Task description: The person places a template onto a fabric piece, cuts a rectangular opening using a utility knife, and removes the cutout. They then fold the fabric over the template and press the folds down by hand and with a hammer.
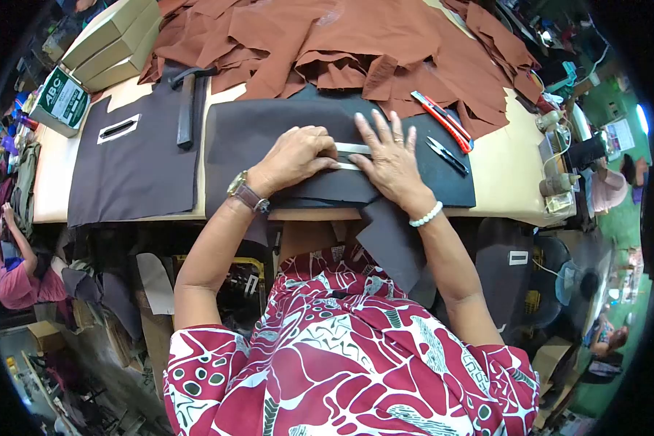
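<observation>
Dark brown fabric (261, 116) lies on a black board, with a white strip-like piece (353, 148) on it, split lengthwise by a dark slot. My left hand (298, 156) has curled fingers, its thumb and fingertips pinching the left end of this piece. Flat and spread, my right hand (394, 161) presses on the right end, which it hides. To the right, a red utility knife (443, 121) and small thread snips (447, 155) rest on the black board (454, 190).
Rust-brown fabric (370, 36) is heaped along the back. At left lie a hammer (186, 109) and another dark panel (134, 171) with a white-framed slot (118, 129). Boxes (116, 43) stand at the back left. The table edge (312, 214) is near my body. Other people are at both sides.
</observation>
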{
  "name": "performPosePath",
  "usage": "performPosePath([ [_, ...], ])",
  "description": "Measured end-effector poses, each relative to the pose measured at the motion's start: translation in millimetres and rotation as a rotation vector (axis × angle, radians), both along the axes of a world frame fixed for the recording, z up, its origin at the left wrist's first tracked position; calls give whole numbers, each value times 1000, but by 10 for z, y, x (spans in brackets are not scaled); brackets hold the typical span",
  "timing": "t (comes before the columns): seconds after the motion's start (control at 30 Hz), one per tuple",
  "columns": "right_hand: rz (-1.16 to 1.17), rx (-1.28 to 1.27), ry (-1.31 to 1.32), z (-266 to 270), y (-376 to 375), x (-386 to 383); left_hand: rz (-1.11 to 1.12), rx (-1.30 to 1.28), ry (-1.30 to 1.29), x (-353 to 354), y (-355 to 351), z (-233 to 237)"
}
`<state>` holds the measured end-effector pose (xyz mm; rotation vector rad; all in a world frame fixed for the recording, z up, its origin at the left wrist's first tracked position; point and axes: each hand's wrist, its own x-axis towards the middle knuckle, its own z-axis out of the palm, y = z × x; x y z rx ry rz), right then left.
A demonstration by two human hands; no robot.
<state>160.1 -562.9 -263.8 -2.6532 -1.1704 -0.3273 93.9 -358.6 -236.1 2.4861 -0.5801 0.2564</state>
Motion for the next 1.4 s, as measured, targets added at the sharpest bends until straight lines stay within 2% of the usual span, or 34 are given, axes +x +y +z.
performPosePath([
  [0.1,-79,9,93,-6,-221,38,70,-52,20,-167,190,63],
  [0.13,-74,21,84,-19,-238,43,143,-62,101,-213,203,80],
  [0.23,-56,35,48,-26,-152,42,167,-86,66,-245,203,43],
  [0.33,1,35,7,-38,107,-17,171,-90,-13,-264,190,-2],
  [0.53,114,122,-20,-135,674,-100,341,36,-173,-316,198,-115],
  [0.63,151,158,62,-91,618,-86,338,81,-213,-389,205,-85],
  [0.83,278,22,172,246,411,185,375,36,-333,-518,163,-142],
  [0.9,300,21,194,345,543,324,375,70,-383,-535,116,-133],
  [0.97,420,60,51,251,824,465,353,166,-396,-592,82,-108],
  [1.03,494,1,220,292,1150,466,312,250,-469,-601,81,-164],
  [1.07,501,1,123,336,1286,406,319,278,-463,-615,78,-172],
  [1.2,553,-103,282,460,1735,288,398,311,-468,-610,55,-223],
  [1.27,542,1,308,538,1886,336,483,272,-511,-610,-17,-138],
  [1.3,535,51,324,584,1956,390,551,198,-453,-613,-76,-70],
  [1.33,521,158,275,813,1993,424,619,153,-502,-577,-134,11],
  [1.37,491,348,351,1006,2009,506,686,107,-549,-535,-199,100],
  [1.4,450,642,370,1149,2014,590,725,75,-541,-497,-260,218],
])
